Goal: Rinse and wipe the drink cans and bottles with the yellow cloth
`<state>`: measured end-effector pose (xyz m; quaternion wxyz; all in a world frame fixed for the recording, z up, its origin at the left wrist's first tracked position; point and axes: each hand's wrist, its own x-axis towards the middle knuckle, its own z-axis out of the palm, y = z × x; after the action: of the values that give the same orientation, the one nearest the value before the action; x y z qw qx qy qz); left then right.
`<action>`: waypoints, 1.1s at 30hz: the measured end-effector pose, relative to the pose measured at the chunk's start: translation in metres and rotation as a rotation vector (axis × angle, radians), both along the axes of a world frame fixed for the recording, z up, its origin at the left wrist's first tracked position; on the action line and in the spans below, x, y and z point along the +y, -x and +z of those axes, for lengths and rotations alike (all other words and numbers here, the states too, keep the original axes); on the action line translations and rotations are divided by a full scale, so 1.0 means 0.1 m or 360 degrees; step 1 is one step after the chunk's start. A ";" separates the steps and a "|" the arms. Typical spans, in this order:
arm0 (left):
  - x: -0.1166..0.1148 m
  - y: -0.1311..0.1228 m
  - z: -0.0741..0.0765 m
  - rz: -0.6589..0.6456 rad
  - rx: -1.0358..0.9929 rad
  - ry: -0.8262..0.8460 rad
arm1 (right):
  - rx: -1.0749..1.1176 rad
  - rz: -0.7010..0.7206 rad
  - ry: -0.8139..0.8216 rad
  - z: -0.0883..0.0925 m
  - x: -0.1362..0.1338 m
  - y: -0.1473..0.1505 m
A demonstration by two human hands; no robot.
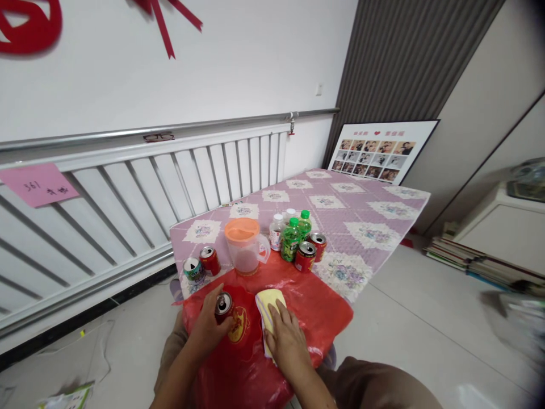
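Below, left hand [208, 321] clasping opened can [223, 305], right hand [286, 338] spread on cloth [271, 297], lidded jug [242, 250], contents unclear.

I see a bright room with soft light. Shiny spots show on the red sheet [317, 301] and the floor [409, 301]. My right edge looks blurry, stretched and darker in the corner.

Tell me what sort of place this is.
Probably a room in someone's home: there's a white radiator, a flower-patterned tablecloth and a framed photo display.
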<state>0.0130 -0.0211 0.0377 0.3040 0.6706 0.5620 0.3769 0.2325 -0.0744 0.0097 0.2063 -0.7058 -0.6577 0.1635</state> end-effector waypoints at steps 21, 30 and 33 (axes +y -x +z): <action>-0.18 -0.38 0.39 -0.0262 -0.0309 0.0105 | 0.0796 0.0273 -0.0281 0.28 -0.17 -0.03; -0.32 -1.01 0.31 -0.0243 -0.0227 0.0030 | 0.0820 -0.0002 -0.0466 0.04 -0.23 -0.10; -0.35 -1.27 0.30 -0.0296 -0.0230 0.0008 | 0.0803 -0.0127 -0.0591 -0.05 -0.25 -0.23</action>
<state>0.1404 -0.0562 0.0674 0.3792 0.6902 0.4748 0.3929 0.2554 -0.0990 0.0043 0.4946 -0.6184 -0.5763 0.2022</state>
